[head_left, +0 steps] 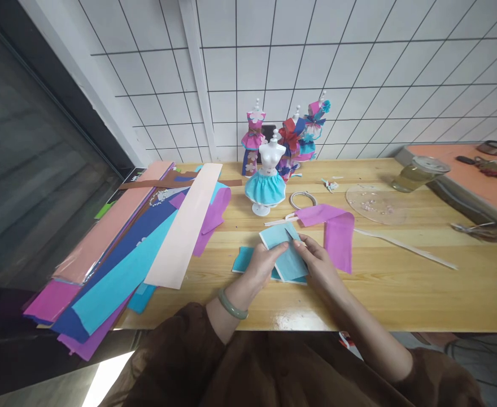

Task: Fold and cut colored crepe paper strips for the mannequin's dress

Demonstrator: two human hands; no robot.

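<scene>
My left hand [266, 261] grips the left side of a folded light-blue sheet [288, 263], thumb on top. At the sheet's right edge, my right hand [315, 257] is closed on a small dark-tipped tool [290, 234], its point lying over the paper; its handle is hidden. Under the sheet, a teal piece [242, 260] lies on the wooden table [379, 299]. Behind them stands a small white mannequin [271, 156] in a turquoise gathered skirt [265, 188]. A purple strip [339, 237] bends just right of my hands.
Long coloured paper strips [183, 232] pile up at the left. Several dressed mannequins [254, 135] stand by the tiled wall. A tape roll [303, 200], a clear round plate [375, 204], a white strip [409, 247] and a tilted lidded cup [418, 175] lie rightward.
</scene>
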